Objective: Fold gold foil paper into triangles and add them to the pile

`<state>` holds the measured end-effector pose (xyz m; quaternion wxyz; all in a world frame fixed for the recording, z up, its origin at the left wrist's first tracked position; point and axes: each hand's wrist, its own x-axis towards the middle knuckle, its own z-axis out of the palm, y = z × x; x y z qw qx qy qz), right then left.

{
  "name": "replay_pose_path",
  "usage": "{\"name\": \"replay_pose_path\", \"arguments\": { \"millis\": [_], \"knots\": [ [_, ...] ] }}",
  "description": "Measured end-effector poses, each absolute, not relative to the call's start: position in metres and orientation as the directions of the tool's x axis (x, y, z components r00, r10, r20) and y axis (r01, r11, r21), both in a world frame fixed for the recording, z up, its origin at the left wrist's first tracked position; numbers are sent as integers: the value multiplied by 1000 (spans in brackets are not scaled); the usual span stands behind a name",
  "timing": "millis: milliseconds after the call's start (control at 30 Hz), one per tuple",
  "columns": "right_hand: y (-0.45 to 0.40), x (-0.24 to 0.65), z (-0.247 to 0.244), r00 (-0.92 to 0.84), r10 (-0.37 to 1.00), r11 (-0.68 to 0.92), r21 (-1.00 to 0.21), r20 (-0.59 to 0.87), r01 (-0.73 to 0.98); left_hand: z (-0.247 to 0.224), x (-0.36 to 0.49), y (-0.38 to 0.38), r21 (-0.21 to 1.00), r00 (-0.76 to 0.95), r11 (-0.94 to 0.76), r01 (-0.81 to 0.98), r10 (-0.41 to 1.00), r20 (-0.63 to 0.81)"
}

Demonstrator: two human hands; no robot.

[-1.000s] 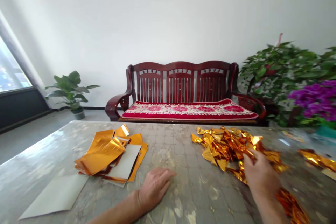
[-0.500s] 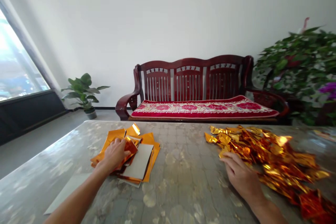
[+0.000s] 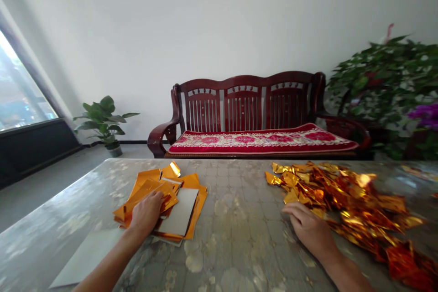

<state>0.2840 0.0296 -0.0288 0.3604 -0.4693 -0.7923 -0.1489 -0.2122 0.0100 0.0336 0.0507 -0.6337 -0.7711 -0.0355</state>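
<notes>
My left hand (image 3: 147, 213) rests on a loose stack of orange-gold foil sheets (image 3: 145, 189) on the left of the table, its fingers bent on the top sheets; whether they pinch one is hidden. Beside it in the stack lies a grey-white card (image 3: 181, 210). My right hand (image 3: 306, 226) is at the near left edge of a heap of crumpled or folded gold foil pieces (image 3: 362, 210). Its fingers are together and point left, with nothing visible in them.
A pale sheet (image 3: 87, 255) lies at the table's left, partly under my left forearm. The patterned table (image 3: 236, 237) spans the foreground. Beyond it are a wooden bench (image 3: 242, 105) with a red floral cover (image 3: 263, 141) and potted plants on both sides.
My left hand has shifted slightly down, and more of the flat foil shows above it. My right hand has drawn a little away from the foil piece by its fingertips. The view has moved slightly.
</notes>
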Motion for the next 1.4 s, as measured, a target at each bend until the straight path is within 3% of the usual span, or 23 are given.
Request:
{"name": "replay_pose_path", "arguments": {
  "millis": [133, 200, 367, 500, 600, 700, 833, 933, 1000, 1067, 1167, 1400],
  "knots": [
    [28, 283, -27, -257, 673, 513, -188, 694, 838, 32, -217, 5, 33, -224, 222, 974, 962, 157],
    [29, 283, -27, -222, 707, 503, -257, 672, 826, 32, -214, 3, 69, -169, 157, 985, 951, 257],
    [19, 267, -16, -102, 846, 435, -567, 524, 699, 28, -158, -5, 125, 197, -352, 928, 745, 638],
    [-1, 230, 2, -298, 945, 267, -851, 138, 453, 22, -74, -12, 98, 372, -609, 787, 596, 712],
    [-12, 207, 9, -436, 893, 226, -947, 108, 229, 15, -20, -15, 115, 439, -667, 736, 600, 669],
    [-12, 199, 4, -419, 897, 199, -976, 144, 90, 7, 9, -16, 158, 444, -685, 711, 611, 655],
    [-3, 206, -12, -180, 983, 57, -971, 15, 231, -3, 12, -12, 269, 372, -647, 713, 676, 636],
    [1, 211, -19, -123, 992, 21, -969, -9, 246, -11, 0, -2, 502, 111, -456, 735, 811, 575],
    [3, 213, -21, -105, 994, 28, -971, 3, 239, -16, -9, 7, 704, -97, -297, 645, 882, 461],
    [4, 213, -23, -89, 996, 41, -972, 21, 230, -20, -14, 15, 851, -168, -178, 495, 941, 294],
    [6, 214, -27, -47, 998, 56, -972, 47, 230, -21, -18, 19, 906, -134, -117, 408, 973, 186],
    [10, 219, -30, 0, 998, 65, -961, 68, 269, -20, -18, 13, 945, -59, -102, 309, 990, 127]
  ]
}}
